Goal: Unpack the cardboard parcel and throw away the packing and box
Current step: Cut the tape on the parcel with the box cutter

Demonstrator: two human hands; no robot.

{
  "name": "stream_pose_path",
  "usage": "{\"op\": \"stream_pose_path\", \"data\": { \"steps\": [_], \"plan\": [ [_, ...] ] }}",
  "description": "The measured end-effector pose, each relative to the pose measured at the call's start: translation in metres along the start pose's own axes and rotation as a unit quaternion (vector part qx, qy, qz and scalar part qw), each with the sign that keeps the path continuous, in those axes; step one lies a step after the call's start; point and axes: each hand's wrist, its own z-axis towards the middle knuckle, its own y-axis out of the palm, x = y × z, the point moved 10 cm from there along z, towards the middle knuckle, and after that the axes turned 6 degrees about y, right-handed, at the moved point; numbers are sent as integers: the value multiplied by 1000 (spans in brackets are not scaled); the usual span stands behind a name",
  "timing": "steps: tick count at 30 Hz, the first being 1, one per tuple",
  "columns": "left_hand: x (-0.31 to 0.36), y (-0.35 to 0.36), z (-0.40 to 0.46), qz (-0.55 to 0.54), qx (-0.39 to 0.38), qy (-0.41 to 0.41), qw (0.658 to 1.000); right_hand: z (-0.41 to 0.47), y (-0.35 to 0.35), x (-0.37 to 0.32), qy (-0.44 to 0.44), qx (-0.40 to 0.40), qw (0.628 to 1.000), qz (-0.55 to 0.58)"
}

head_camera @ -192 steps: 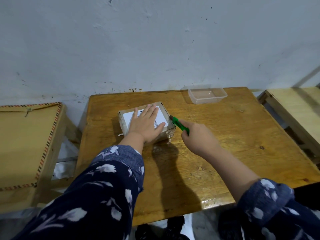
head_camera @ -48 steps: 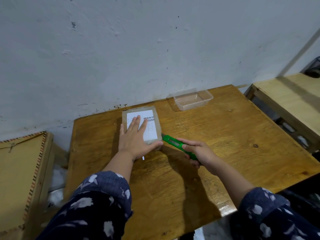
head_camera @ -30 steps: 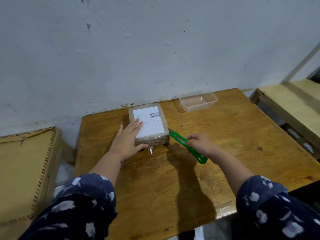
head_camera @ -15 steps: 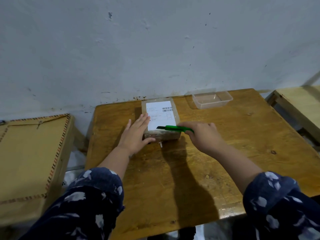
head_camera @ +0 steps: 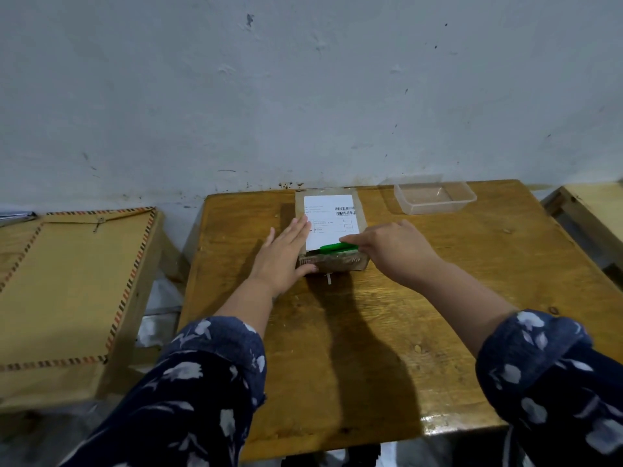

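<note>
You were early in the job: the cardboard parcel (head_camera: pixel 332 227) lay sealed at the far side of the bench (head_camera: pixel 371 332). Your left hand (head_camera: pixel 285 256), fingers flat and open, braced its left side. Your right hand (head_camera: pixel 394 251) gripped the green cutter (head_camera: pixel 337 247) along the near top edge. Emptying it and binning the packing and box remained.

Your left hand (head_camera: pixel 281 254) lies flat against the left side of the cardboard parcel (head_camera: pixel 332 227) on the bench (head_camera: pixel 371 332), fingers extended. Your right hand (head_camera: pixel 394 251) grips the green cutter (head_camera: pixel 337 247) laid across the parcel's near top edge. Clear plastic tray (head_camera: pixel 435 197) sits apart, far right by the wall.
</note>
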Motion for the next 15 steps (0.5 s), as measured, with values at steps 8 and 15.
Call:
{"op": "stream_pose_path", "data": {
  "steps": [8,15],
  "plan": [
    [-1,0,0,2,2,0,1000,5,2,0,-1,3,1000,-4],
    [1,-2,-2,2,-3,-2,1000,6,-3,-13,-7,24,998,-55]
  ]
}}
